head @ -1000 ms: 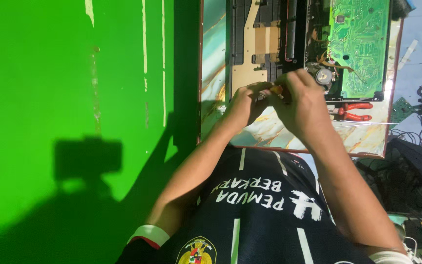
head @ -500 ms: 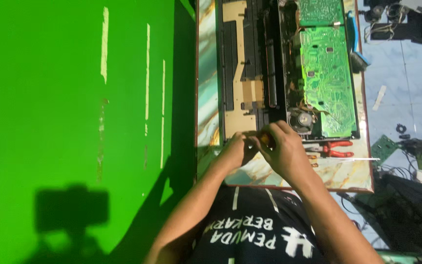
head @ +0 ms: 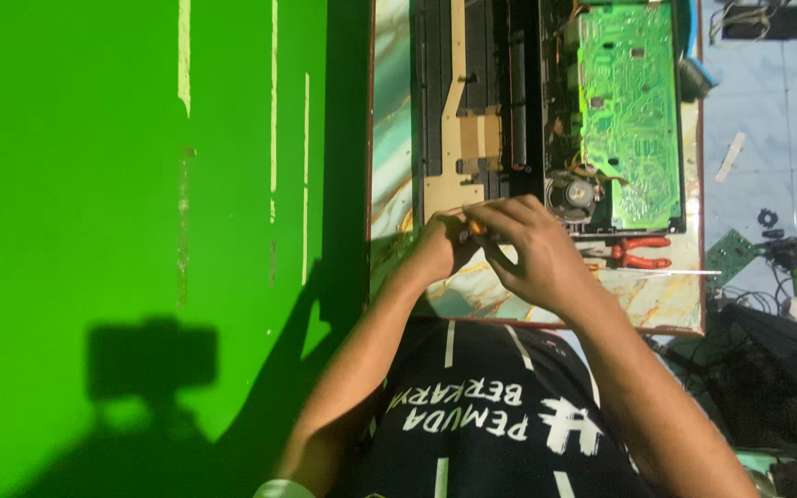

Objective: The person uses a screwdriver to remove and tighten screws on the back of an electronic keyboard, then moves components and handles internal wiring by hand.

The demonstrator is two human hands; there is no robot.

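My left hand (head: 437, 247) and my right hand (head: 532, 254) meet at the near edge of an opened electronic device (head: 509, 92) on a marble-patterned table (head: 389, 138). Both close on a small orange-yellow tool (head: 477, 228), which the fingers mostly hide. The device shows a beige board (head: 461, 148) on the left, a green circuit board (head: 629, 120) on the right and a round metal motor (head: 576, 194) just beyond my right hand.
Red-handled pliers (head: 640, 254) lie on the table to the right of my right hand. A bright green surface (head: 140, 184) fills the left side. Cables and loose parts (head: 777, 249) clutter the blue floor at the right.
The view has tilted so that more of the device shows and the hands sit lower in frame. Both hands stay pressed together at the device's near edge.
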